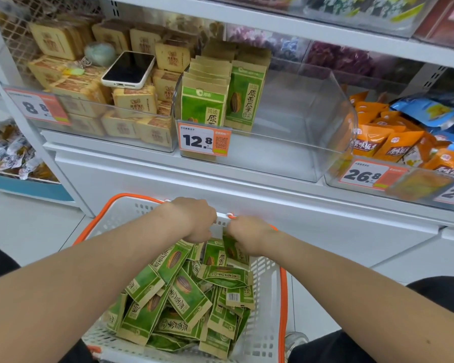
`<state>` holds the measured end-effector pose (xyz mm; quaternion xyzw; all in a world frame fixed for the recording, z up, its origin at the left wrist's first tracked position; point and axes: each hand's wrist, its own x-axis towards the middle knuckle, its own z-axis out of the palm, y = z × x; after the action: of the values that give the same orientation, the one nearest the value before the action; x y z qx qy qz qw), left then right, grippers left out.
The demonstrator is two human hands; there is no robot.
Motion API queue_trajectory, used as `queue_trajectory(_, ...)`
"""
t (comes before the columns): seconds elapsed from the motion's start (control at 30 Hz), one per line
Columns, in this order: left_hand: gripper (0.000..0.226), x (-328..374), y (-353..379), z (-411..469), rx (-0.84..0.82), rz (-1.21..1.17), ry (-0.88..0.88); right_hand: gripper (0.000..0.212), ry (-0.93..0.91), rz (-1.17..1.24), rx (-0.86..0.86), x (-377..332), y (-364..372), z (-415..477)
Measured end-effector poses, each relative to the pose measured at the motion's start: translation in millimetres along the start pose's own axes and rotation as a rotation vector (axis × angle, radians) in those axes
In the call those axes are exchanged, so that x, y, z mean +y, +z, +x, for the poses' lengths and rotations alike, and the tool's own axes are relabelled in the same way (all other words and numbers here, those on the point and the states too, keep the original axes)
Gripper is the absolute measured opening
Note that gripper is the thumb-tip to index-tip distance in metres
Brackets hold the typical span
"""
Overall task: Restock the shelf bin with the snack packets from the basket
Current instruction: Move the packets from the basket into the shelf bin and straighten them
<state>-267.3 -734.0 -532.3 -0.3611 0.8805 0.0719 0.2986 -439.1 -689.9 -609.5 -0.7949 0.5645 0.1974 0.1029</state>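
**Operator:** Where were the task items located?

**Technician:** The green-and-kraft paper snack packets (186,297) lay in a loose heap inside the white perforated plastic basket with the orange rim (263,284), directly below the shelf. A smaller row of matching packets (215,98) stood upright at the left end of the clear plastic shelf bin (312,142) – the remainder of that bin showed bare floor. An orange-and-white price label reading 12.8 (203,140) was fixed to the bin's front left corner.

**Operator:** State of the hands?

**Technician:** Both were at the far end of the basket, close together. The left hand (194,221) was curled, knuckles up, over the heap; its fingertips were hidden, so a grip could not be confirmed. The right hand (249,235) had its fingers curled round the top of one upright packet (230,248) against the far wall.

**Operator:** Adjacent items?

**Technician:** A white-cased phone (129,69) rested face up on tan biscuit packs (134,100) in the left-hand bin – orange foil pouches (378,142) filled the right-hand bin.
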Motion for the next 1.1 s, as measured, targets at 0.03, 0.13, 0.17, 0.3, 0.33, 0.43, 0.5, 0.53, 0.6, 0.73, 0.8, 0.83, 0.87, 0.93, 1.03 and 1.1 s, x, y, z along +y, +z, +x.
queue_trajectory(0.03,0.039,0,-3,-1,0.005,-0.019,-0.033,0.019,0.017,0.06,0.091,1,-8,1)
queue_trajectory(0.13,0.032,-3,-13,-6,0.011,-0.103,-0.116,0.032,0.027,0.226,0.258,-1,-34,-2)
queue_trajectory(0.17,0.032,-5,-15,-7,0.022,-0.148,-0.128,0.033,0.017,0.25,0.309,-2,-42,-6)
queue_trajectory(0.3,0.042,-13,-24,-13,0.256,-0.441,-0.067,0.034,0.003,0.366,0.585,-6,-73,-30)
queue_trajectory(0.33,0.044,-15,-26,-13,0.345,-0.566,-0.053,0.035,0.016,0.397,0.68,-8,-79,-36)
queue_trajectory(0.43,0.045,-16,-38,-18,0.634,-0.87,0.01,0.033,0.053,0.538,0.982,-13,-96,-48)
queue_trajectory(0.5,0.042,-13,-48,-23,0.819,-0.987,0.069,0.027,0.036,0.693,1.159,-16,-109,-54)
queue_trajectory(0.53,0.041,-11,-52,-24,0.909,-1.018,0.09,0.023,0.046,0.779,1.232,-17,-117,-56)
queue_trajectory(0.6,0.042,-10,-58,-26,1.072,-1.074,0.109,0.023,0.12,0.965,1.309,-19,-131,-61)
queue_trajectory(0.73,0.048,-6,-70,-33,1.244,-1.191,0.047,0.038,0.272,1.287,1.174,-13,-146,-64)
queue_trajectory(0.8,0.048,-1,-75,-37,1.272,-1.206,0.039,0.056,0.262,1.362,1.132,-7,-149,-62)
queue_trajectory(0.83,0.048,1,-76,-38,1.271,-1.22,0.034,0.059,0.259,1.391,1.133,-5,-151,-61)
queue_trajectory(0.87,0.049,4,-77,-39,1.254,-1.248,0.021,0.06,0.261,1.419,1.13,-3,-152,-62)
queue_trajectory(0.93,0.057,6,-79,-38,1.191,-1.296,-0.032,0.058,0.278,1.512,1.092,-2,-156,-64)
queue_trajectory(1.03,0.067,8,-80,-38,1.178,-1.273,-0.059,0.048,0.225,1.709,1.03,-5,-164,-73)
queue_trajectory(1.1,0.068,7,-82,-38,1.203,-1.282,-0.053,0.043,0.174,1.844,0.939,-6,-171,-79)
